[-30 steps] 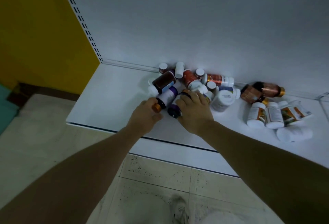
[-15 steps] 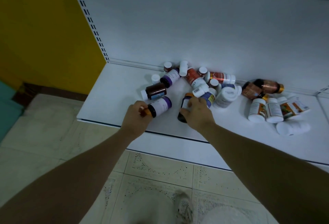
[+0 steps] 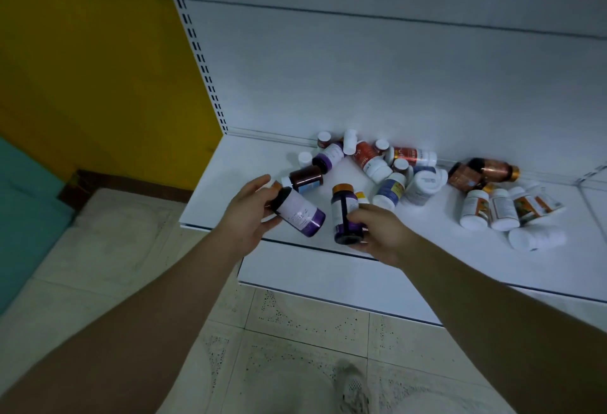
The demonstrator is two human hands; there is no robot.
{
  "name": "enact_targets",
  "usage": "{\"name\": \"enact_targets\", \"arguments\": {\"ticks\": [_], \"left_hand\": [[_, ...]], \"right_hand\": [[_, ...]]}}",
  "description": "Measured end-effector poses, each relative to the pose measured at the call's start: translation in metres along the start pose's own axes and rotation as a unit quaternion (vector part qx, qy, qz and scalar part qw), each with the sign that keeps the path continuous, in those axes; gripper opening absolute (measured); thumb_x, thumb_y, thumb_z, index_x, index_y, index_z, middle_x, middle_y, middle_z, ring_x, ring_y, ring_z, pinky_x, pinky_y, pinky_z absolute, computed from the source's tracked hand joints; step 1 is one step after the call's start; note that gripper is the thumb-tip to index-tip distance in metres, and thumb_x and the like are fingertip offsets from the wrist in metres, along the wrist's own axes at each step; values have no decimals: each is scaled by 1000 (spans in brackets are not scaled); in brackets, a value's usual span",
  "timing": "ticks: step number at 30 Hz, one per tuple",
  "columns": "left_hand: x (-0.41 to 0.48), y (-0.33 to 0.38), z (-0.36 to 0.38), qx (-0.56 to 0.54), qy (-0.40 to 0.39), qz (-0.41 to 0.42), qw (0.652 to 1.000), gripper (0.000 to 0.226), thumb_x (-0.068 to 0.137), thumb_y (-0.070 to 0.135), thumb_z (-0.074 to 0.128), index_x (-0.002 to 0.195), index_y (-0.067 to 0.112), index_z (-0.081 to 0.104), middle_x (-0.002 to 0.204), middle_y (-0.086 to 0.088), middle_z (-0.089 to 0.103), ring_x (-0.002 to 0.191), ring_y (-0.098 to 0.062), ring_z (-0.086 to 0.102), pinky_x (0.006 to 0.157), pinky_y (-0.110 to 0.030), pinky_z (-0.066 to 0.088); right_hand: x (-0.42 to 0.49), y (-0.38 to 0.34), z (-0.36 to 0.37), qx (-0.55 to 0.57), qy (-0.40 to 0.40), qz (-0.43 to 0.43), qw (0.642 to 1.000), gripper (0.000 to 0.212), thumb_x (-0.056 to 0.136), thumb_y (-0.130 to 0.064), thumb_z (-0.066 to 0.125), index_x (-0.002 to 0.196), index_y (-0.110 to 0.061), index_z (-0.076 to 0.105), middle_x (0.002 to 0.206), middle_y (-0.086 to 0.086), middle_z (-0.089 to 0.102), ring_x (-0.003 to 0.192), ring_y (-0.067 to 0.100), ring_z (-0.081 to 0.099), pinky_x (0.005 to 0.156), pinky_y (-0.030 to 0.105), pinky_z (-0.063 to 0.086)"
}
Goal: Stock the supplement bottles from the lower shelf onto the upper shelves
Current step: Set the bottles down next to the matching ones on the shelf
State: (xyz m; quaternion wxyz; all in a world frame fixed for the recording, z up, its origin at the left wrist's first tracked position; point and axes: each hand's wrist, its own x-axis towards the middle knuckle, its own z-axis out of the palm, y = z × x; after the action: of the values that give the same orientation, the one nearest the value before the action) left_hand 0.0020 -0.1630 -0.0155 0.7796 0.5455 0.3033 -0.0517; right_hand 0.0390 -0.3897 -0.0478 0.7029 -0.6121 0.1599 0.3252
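Head view looks down on a white metal lower shelf [image 3: 226,193] against a white back panel [image 3: 361,68]. Both bare forearms reach in over its front edge. The left hand [image 3: 249,213] grips a dark plastic bottle with a white label, a purple band and an orange cap [image 3: 297,211]. Its fingers and thumb are curled round the cap end, and the bottle is tilted with its base toward the right. The right hand [image 3: 382,233] holds a second dark bottle with an orange cap and a purple band near its base [image 3: 345,213]. This one is nearly upright, cap upward, with the fingers wrapped round its lower part. The two held bottles are close together but apart, in front of the remaining stock. Behind them, a loose heap of supplement bottles [image 3: 377,164] lies against the back panel, most on their sides, and a brown bottle with a white cap [image 3: 305,178] lies just beside the left hand. To the right lie two copper-coloured bottles [image 3: 483,172], and nearer the front a cluster of white bottles with orange-green labels [image 3: 499,210]. A perforated upright [image 3: 197,52] edges the unit beside a yellow wall [image 3: 92,68]. Below are a pale tiled floor [image 3: 295,331] and a light shoe [image 3: 353,387].
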Motion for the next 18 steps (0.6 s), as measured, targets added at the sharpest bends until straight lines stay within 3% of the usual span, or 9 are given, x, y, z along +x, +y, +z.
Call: {"name": "enact_targets", "arguments": {"ticks": [3, 6, 9, 12, 15, 18], "left_hand": [[-23, 19, 3, -42, -28, -14, 999, 25, 89, 21, 62, 112, 10, 63, 113, -11, 67, 99, -22, 65, 78, -34, 53], [-47, 31, 2, -36, -29, -20, 999, 26, 86, 28, 66, 108, 13, 65, 111, -7, 67, 97, -23, 65, 69, -38, 56], [-69, 43, -3, -39, -45, -1, 998, 27, 90, 30, 61, 116, 22, 59, 117, -3, 61, 99, -27, 63, 65, -47, 56], [-94, 57, -4, -52, -59, 19, 997, 27, 94, 30, 55, 120, 25, 54, 121, -5, 58, 100, -28, 62, 67, -52, 55], [-125, 71, 2, -102, -111, -11, 989, 45, 81, 42, 64, 115, 13, 57, 106, -10, 67, 86, -25, 68, 66, -43, 56], [-158, 88, 9, -136, -199, -39, 970, 51, 89, 54, 47, 100, 8, 67, 87, -12, 71, 73, -25, 70, 61, -37, 56]], "right_hand": [[-28, -4, 9, 69, -10, -3, 998, 15, 85, -2, 50, 95, -9, 59, 76, 10, 67, 68, 22, 69, 61, 34, 56], [-57, -8, 22, 93, 18, 8, 995, 23, 85, -1, 47, 105, -7, 55, 87, 13, 62, 71, 23, 67, 63, 36, 55], [-84, -18, 34, 174, 25, 4, 984, 39, 83, 1, 42, 121, -8, 49, 100, 16, 58, 82, 28, 61, 67, 39, 52], [-117, -29, 49, 224, -5, -31, 974, 27, 85, -12, 50, 111, -8, 57, 85, 13, 63, 71, 26, 59, 61, 34, 52], [-154, -33, 65, 195, -20, -93, 976, 12, 89, -24, 59, 98, -16, 61, 76, 7, 67, 67, 22, 61, 61, 31, 52], [-194, -41, 74, 171, -43, -180, 968, 20, 91, -23, 55, 111, -19, 59, 89, 5, 71, 79, 20, 66, 69, 32, 54]]}}
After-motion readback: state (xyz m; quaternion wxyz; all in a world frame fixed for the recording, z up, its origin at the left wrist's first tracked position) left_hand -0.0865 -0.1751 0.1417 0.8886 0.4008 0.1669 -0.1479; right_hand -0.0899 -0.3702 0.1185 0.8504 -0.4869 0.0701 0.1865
